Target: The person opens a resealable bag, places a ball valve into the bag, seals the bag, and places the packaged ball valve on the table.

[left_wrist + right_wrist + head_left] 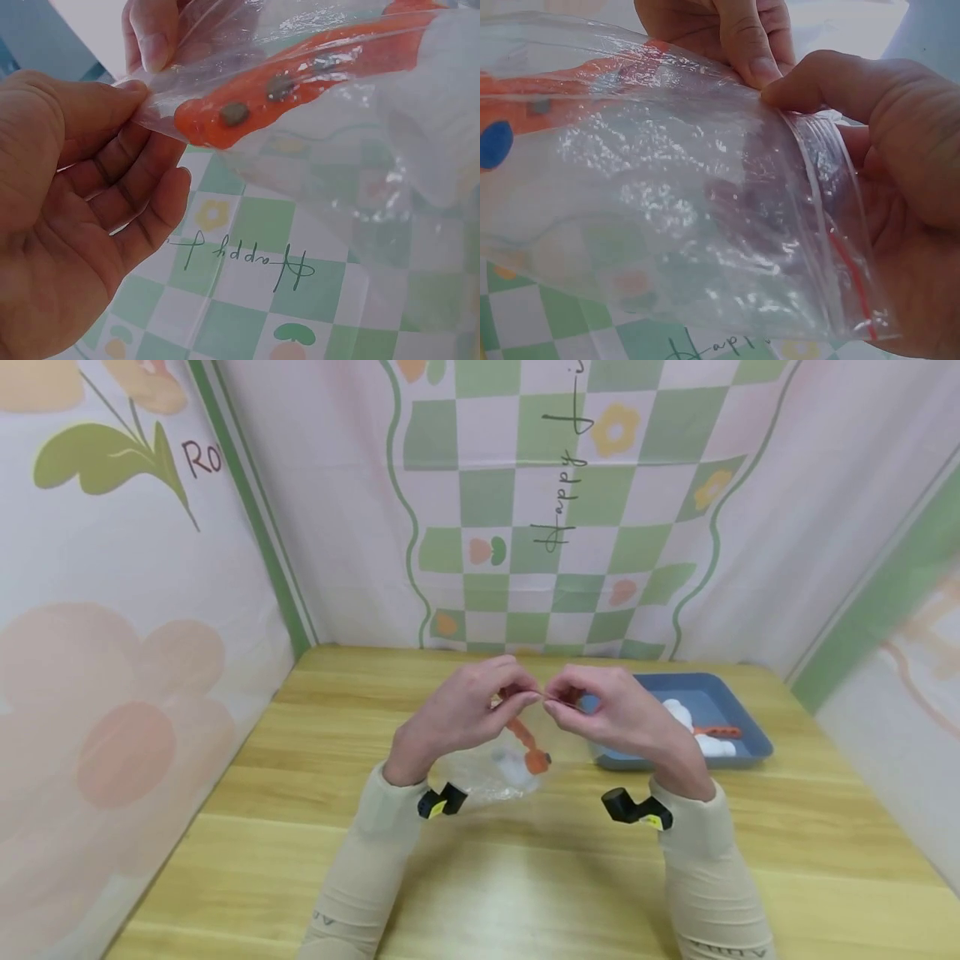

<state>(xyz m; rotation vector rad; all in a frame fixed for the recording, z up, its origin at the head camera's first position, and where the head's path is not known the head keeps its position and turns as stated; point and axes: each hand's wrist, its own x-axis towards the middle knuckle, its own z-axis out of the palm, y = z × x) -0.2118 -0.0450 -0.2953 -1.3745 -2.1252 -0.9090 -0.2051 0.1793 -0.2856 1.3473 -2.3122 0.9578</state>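
A clear zip bag (705, 225) with a red line along its mouth hangs between the two hands over the table. My left hand (472, 706) pinches the bag's top edge between thumb and index finger. Right beside it, my right hand (611, 706) also pinches the edge, the thumbs close together. Through the plastic shows an orange strip (315, 79) with dark grey dots. A white piece (439, 105) lies against it in the bag, and a blue oval spot (495, 145) shows in the right wrist view.
Behind the right hand stands a blue tray (705, 685) on the wooden table (525, 885). It holds white pieces (678, 714) and another orange strip (720, 732). Printed curtains (352, 527) close off the table's back and sides.
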